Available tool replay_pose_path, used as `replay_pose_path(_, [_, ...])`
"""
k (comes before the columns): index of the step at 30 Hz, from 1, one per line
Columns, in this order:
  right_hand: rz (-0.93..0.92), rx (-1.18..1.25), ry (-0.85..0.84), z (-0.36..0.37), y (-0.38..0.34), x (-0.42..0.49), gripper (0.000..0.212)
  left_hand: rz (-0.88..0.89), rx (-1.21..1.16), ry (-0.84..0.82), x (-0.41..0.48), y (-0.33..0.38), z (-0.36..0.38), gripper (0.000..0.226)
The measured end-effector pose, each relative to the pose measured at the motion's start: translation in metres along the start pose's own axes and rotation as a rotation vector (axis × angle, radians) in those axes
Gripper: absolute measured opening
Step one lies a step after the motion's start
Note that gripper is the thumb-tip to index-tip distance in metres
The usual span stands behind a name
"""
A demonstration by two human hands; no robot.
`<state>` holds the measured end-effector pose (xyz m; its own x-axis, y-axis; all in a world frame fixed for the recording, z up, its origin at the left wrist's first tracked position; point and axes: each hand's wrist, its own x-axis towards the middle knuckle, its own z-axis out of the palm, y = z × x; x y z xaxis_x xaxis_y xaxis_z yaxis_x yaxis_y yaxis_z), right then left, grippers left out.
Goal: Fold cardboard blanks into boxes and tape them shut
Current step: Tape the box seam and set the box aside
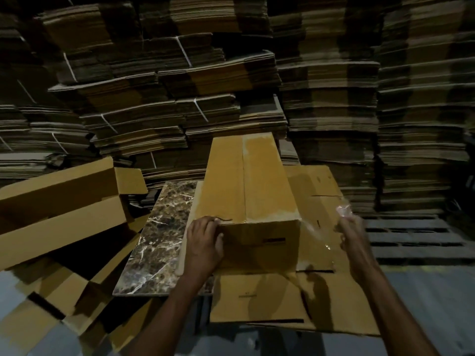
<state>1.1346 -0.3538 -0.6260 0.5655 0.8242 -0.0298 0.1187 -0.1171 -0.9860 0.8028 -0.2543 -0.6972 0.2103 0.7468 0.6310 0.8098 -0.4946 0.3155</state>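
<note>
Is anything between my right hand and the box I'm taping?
Nothing visible: only the clear tape spans the gap from the right hand to the box. The left hand holds its other near corner.

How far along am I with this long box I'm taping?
Done: the long box is folded up and looks taped along its top seam; assembled boxes lie to the left. In hand: your left hand grips its near corner while the right hand stretches clear tape from the end. Left: sealing that end, then the flat blanks underneath.
</note>
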Motion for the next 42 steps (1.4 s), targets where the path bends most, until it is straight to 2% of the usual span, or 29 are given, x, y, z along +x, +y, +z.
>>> replay_pose_path(3, [-0.132,-0.376,-0.089,0.021,0.0,0.003,0.052,-0.057,-0.005,0.003,-0.005,0.014,0.007,0.039])
replay_pose_path(5, [-0.286,-0.634,-0.08,0.037,0.007,0.004,0.057,-0.058,0.029,-0.024,-0.007,0.022,0.009,0.045])
replay_pose_path(7, [-0.402,-0.682,-0.02,0.048,0.02,0.009,0.045,-0.081,0.069,-0.05,-0.008,0.029,0.009,0.047])
replay_pose_path(9, [-0.426,-0.572,0.043,0.05,0.022,0.009,0.019,-0.109,0.098,-0.066,-0.008,0.035,0.005,0.048])
replay_pose_path(10, [-0.394,-0.504,0.054,0.049,0.021,0.008,0.013,-0.108,0.104,-0.072,-0.008,0.037,0.004,0.048])
replay_pose_path(13, [-0.237,-0.259,0.017,0.041,0.025,-0.001,0.017,-0.103,0.068,-0.086,-0.011,0.035,0.001,0.049])
replay_pose_path(17, [0.205,0.327,-0.055,0.038,0.056,0.006,0.021,-0.148,-0.095,-0.108,-0.022,0.032,0.008,0.061])
replay_pose_path(19, [0.456,0.558,-0.129,0.041,0.068,0.007,0.027,-0.226,-0.191,-0.048,-0.033,0.041,0.01,0.057])
replay_pose_path(21, [0.585,0.648,-0.177,0.048,0.073,-0.002,0.035,-0.294,-0.242,0.076,-0.047,0.056,0.017,0.043])
replay_pose_path(23, [0.589,0.659,-0.147,0.054,0.07,-0.009,0.042,-0.411,-0.349,0.119,-0.059,0.071,0.026,0.031])
replay_pose_path(27, [0.62,0.511,-0.104,0.056,0.087,-0.013,0.044,-0.862,-0.807,-0.027,-0.061,0.093,0.036,0.024])
replay_pose_path(31, [0.62,0.226,-0.07,0.046,0.12,-0.037,0.015,-1.294,-1.228,-0.009,-0.048,0.103,0.046,0.029])
replay_pose_path(33, [0.558,0.202,0.047,0.042,0.118,-0.042,0.012,-1.403,-1.376,0.0,-0.043,0.104,0.05,0.031])
replay_pose_path(35, [0.397,0.162,0.122,0.041,0.093,-0.04,0.017,-1.456,-1.48,0.04,-0.039,0.107,0.05,0.035])
replay_pose_path(38, [-0.116,-0.176,-0.045,0.042,0.035,-0.036,0.017,-1.497,-1.606,0.102,-0.033,0.114,0.051,0.039])
replay_pose_path(40, [-0.393,-0.386,-0.113,0.046,0.004,-0.032,0.013,-1.515,-1.669,0.156,-0.031,0.118,0.053,0.042])
replay_pose_path(42, [-0.623,-0.591,-0.111,0.057,-0.01,-0.021,0.03,-1.533,-1.701,0.206,-0.03,0.12,0.057,0.043])
